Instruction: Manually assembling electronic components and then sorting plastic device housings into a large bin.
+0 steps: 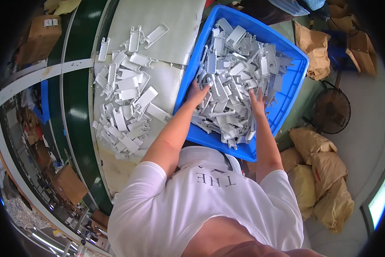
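Observation:
A large blue plastic bin (298, 64) is heaped with light-grey plastic parts (239, 68), each a small flat bracket-like piece with clips at its end. My left hand (196, 93) reaches in at the bin's left side, thumb and fingers apart against the parts; some fingertips are hidden among them. On the right of the heap, my right hand (257, 103) touches the parts with its fingers spread. Neither hand visibly grips a piece. Left of the bin, a loose pile of the same parts (126, 92) lies on the pale work table (169, 85).
A green conveyor belt (77, 111) runs along the table's left side, crossed by a white metal rail (42, 75). To the right are a standing fan (331, 109), stuffed brown sacks (325, 162) and a brown paper bag (312, 51). Another person's clothing (286, 6) shows beyond the bin.

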Motion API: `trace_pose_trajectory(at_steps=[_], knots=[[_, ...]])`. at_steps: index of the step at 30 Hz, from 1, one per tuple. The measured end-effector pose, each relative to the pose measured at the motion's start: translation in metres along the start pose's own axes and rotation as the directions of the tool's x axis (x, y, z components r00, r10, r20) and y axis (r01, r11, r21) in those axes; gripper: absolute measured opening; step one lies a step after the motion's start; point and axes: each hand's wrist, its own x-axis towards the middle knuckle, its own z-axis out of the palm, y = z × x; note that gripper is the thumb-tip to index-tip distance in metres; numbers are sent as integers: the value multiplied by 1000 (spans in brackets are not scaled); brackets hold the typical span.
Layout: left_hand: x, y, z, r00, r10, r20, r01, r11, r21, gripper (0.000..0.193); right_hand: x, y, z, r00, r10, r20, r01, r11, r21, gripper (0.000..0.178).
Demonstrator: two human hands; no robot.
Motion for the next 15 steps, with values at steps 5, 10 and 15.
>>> trace_pose_trajectory(at_steps=[5, 10, 15], knots=[[2, 7, 13, 978, 90, 186, -91, 996, -1, 96, -26, -24, 0, 980, 50, 191, -66, 995, 77, 82], [6, 15, 12, 979, 70, 192, -49, 993, -112, 100, -50, -67, -12, 918, 107, 381, -241, 915, 324, 83], [30, 12, 27, 974, 49, 222, -15, 988, -153, 109, -24, -71, -3, 870, 117, 479, -325, 866, 379, 81]])
